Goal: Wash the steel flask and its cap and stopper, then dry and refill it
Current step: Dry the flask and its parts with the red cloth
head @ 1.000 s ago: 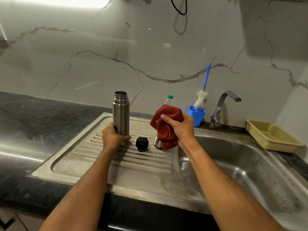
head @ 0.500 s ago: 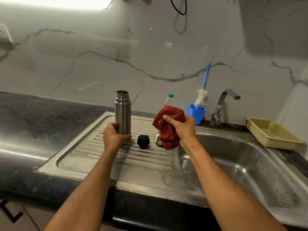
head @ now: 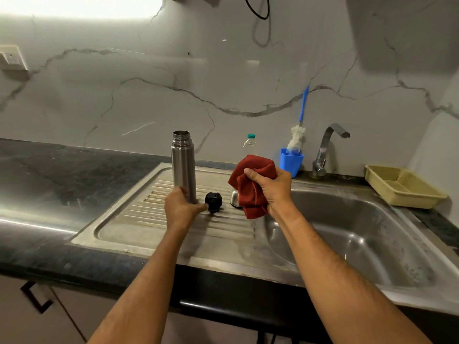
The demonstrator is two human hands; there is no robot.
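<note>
The steel flask [head: 183,165] stands upright and uncapped on the ribbed drainboard [head: 173,219]. My left hand [head: 179,208] is at its base, thumb against the lower body and a finger stretched toward the black stopper [head: 212,201] just to its right. Whether that hand still grips the flask is unclear. My right hand [head: 272,188] grips a bunched red cloth [head: 250,184]. The steel cap [head: 234,199] sits on the drainboard, mostly hidden behind the cloth.
The sink basin [head: 347,234] lies to the right with a tap [head: 325,150] behind it. A blue cup [head: 290,161] holds a bottle brush [head: 296,137]. A clear bottle [head: 249,144] stands at the wall. A beige basket [head: 402,186] sits far right. Dark counter [head: 62,182] spreads left.
My left hand has loosened round the flask's base and a finger now reaches toward the stopper. The right hand with the cloth stays near the cap.
</note>
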